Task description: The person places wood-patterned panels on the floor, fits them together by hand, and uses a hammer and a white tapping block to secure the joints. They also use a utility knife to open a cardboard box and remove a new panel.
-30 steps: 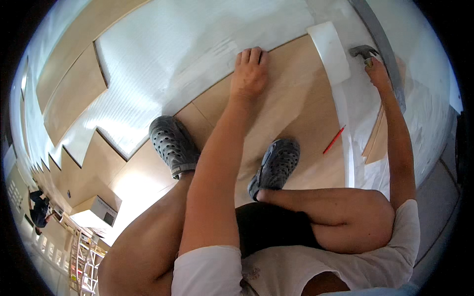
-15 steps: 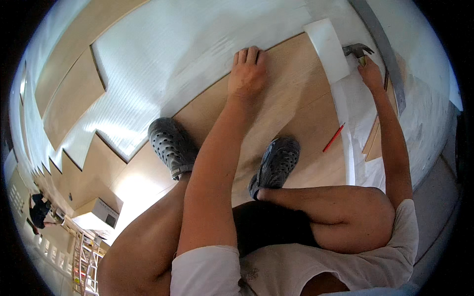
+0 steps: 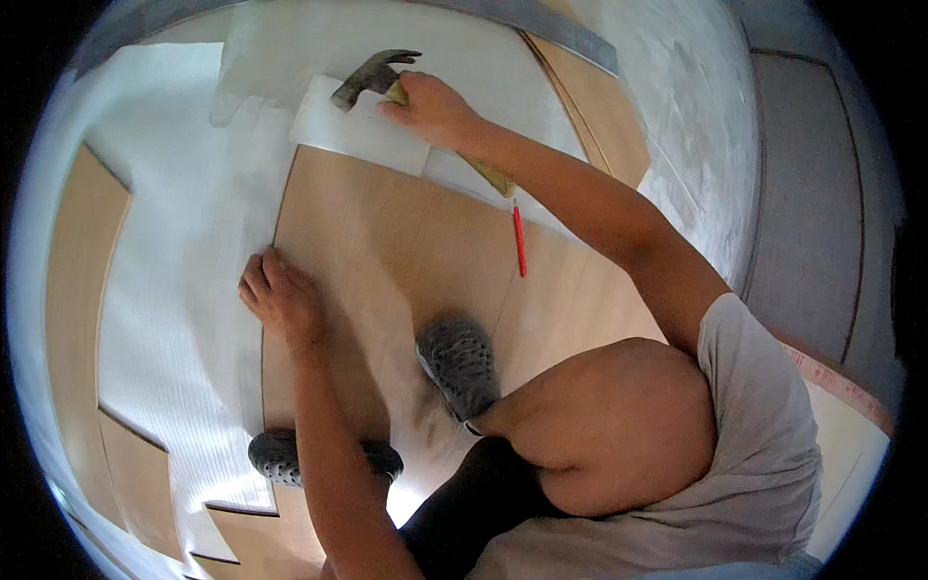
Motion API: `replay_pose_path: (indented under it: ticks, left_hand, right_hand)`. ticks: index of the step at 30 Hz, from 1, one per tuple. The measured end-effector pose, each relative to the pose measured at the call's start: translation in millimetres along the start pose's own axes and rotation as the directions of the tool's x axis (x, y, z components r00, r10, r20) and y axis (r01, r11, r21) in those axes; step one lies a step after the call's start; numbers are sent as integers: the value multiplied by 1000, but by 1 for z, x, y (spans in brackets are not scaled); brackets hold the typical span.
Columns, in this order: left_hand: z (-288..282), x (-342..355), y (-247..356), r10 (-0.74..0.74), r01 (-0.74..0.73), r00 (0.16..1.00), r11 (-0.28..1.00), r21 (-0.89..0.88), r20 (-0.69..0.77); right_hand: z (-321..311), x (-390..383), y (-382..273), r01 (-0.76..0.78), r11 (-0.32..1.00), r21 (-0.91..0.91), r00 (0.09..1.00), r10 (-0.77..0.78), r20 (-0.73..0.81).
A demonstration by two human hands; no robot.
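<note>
My right hand [image 3: 432,104] is closed around the handle of a claw hammer [image 3: 372,79]. The hammer's dark head hovers at a white block [image 3: 333,121], which lies at the end of a light wood floor plank [image 3: 343,208]; I cannot tell whether they touch. The yellowish handle [image 3: 491,177] shows again below my wrist. My left hand [image 3: 285,298] rests at the plank's left edge, its fingers together and bent over that edge. A red pencil [image 3: 519,242] lies on the planks beneath my right forearm.
White underlay sheet [image 3: 184,261] covers the floor at left, with more planks [image 3: 72,280] beyond it. At the top right are a metal strip [image 3: 551,34] and loose planks [image 3: 604,111]. My feet in grey clogs [image 3: 459,367] stand on the laid planks.
My view has swung to the right, so the planks and both hands appear further left. The hammer has come over to the white block at the plank end. My left hand stays at the plank edge.
</note>
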State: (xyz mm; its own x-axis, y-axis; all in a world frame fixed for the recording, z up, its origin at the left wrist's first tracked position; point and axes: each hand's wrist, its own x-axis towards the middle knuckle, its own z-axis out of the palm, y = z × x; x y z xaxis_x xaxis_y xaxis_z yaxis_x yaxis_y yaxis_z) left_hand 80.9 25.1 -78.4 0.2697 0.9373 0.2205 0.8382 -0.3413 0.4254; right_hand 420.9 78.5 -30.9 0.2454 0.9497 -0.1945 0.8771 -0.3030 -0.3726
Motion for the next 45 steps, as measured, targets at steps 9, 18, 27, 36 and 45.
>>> replay_pose_path:
  ticks: [9, 18, 27, 36, 45]
  left_hand:
    - [2, 2, -2, 32, -37, 998, 995, 90, 56]
    - [15, 23, 28, 464, -463, 862, 885, -58, 203]
    - [54, 89, 62, 540, -532, 820, 841, -95, 188]
    - [58, 103, 66, 607, -601, 774, 794, -94, 180]
    - [58, 109, 81, 617, -625, 732, 777, -76, 289]
  right_hand:
    - [-28, -4, 11, -79, 974, 213, 993, 96, -70]
    - [-46, -186, 48, -443, 866, 232, 896, 417, 153]
    - [-4, -273, 29, -569, 788, 233, 812, 493, 313]
    - [1, -277, 11, -260, 963, 70, 963, 253, 88]
    - [-6, -277, 14, -102, 994, 27, 990, 99, 98]
